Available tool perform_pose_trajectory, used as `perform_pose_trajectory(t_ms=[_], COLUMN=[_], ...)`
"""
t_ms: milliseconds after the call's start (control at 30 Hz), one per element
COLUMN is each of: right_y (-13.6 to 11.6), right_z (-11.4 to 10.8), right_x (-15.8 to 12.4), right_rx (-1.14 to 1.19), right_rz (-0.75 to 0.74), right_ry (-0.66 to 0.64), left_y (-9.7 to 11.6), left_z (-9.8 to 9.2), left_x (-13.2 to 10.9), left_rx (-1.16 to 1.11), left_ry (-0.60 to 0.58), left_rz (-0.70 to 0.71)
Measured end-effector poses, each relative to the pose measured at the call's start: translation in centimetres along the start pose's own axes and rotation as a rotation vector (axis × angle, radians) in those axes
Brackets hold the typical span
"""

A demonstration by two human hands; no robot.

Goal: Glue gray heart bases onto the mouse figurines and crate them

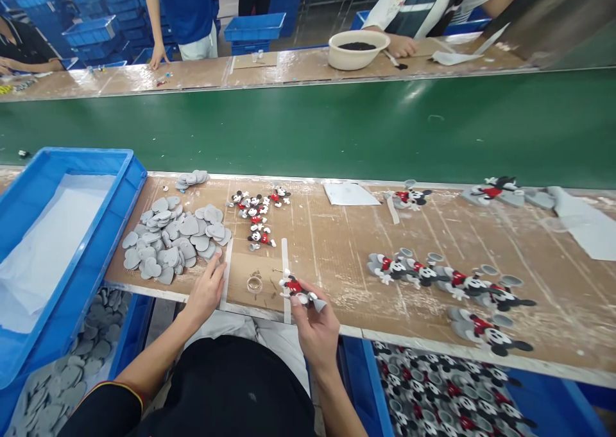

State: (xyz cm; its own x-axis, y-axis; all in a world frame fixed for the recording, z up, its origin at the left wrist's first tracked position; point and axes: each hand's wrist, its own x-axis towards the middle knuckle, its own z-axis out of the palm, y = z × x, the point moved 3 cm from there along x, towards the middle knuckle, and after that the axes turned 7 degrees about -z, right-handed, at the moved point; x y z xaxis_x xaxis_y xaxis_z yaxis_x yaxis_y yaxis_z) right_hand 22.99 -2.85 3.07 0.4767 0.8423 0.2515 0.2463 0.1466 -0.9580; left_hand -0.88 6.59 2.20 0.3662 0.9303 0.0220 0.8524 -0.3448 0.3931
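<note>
One head view. My right hand point(315, 334) is raised over the near edge of the bench, fingers closed, pinching a small mouse figure point(293, 287) of moulded rubber in black, white and red, with a grey cone-shaped piece point(317, 305) at one end. My left hand point(206, 292) is open, fingers spread, just beside a heap of flat, matte grey heart-shaped pieces point(166, 241), overlapping loosely. A smaller stack of the same grey pieces point(191, 180) lies farther back. Right of the heap is a cluster of small mouse figures point(255, 215). Between my hands lies a small translucent ring point(255, 284), maybe a tape roll, can't tell. A white strip point(285, 276) runs just right of it.

The bench point(433, 231) is brown cardboard, scuffed with white marks. On its right sit larger mouse figures with grey parts point(452, 276). At left, a blue plastic crate point(72, 193) holds a white sheet point(52, 251). Below the bench, a blue bin of grey pieces point(91, 341) sits near left, and a heap of finished figures point(443, 392) near right. Beyond is a green conveyor belt point(308, 129), then a far bench with a white bowl point(356, 49), a co-worker's hand point(399, 44) beside it, and stacked blue crates point(96, 26).
</note>
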Motion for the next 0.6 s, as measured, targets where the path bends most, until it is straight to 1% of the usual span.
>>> perform_pose_trajectory(t_ms=[100, 200, 267, 333, 433, 500, 600], right_y=[0.2, 0.1, -0.1, -0.2, -0.2, -0.3, -0.4], right_z=[0.2, 0.4, 0.6, 0.7, 0.7, 0.6, 0.7], right_x=[-0.1, 0.0, 0.0, 0.0, -0.1, -0.2, -0.2], right_rx=[0.010, 0.009, 0.008, 0.012, 0.014, 0.017, 0.077], right_rz=[0.008, 0.018, 0.022, 0.016, 0.012, 0.023, 0.087], right_ry=[-0.022, -0.039, -0.050, -0.059, -0.051, -0.035, -0.030], left_y=[0.5, 0.5, 0.3, -0.1, -0.7, -1.0, -1.2], left_z=[0.0, -0.5, -0.6, -0.6, -0.3, -0.1, 0.0], left_x=[-0.2, 0.2, 0.7, 1.0, 1.0, 0.7, 0.3], left_rx=[-0.052, -0.119, -0.182, -0.261, -0.371, -0.407, -0.410], left_ry=[0.022, 0.012, -0.002, -0.003, 0.052, 0.091, 0.084], left_rz=[-0.009, -0.007, 0.004, -0.020, -0.066, -0.058, -0.036])
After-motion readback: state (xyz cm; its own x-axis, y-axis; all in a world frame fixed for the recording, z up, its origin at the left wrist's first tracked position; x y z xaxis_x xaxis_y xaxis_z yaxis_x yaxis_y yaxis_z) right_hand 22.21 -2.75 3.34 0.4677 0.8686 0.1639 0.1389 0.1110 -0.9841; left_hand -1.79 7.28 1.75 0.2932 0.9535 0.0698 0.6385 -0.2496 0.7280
